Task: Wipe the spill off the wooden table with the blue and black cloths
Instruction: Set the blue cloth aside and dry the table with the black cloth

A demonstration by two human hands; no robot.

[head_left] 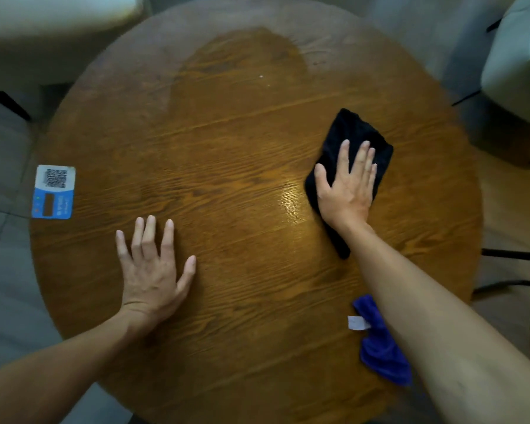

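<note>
While the right hand [346, 185] presses flat on the black cloth [354, 142], the left hand [152, 267] lies flat on the round wooden counter [227, 154].
Both grips are wide, fingers spread, holding nothing; the blue cloth [380, 347] lies near the front edge, partly under the right forearm.

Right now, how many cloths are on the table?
2. The black cloth lies flat under the right hand on the table's right side. The blue cloth sits near the table's near right edge, partly hidden by the right forearm.
</note>
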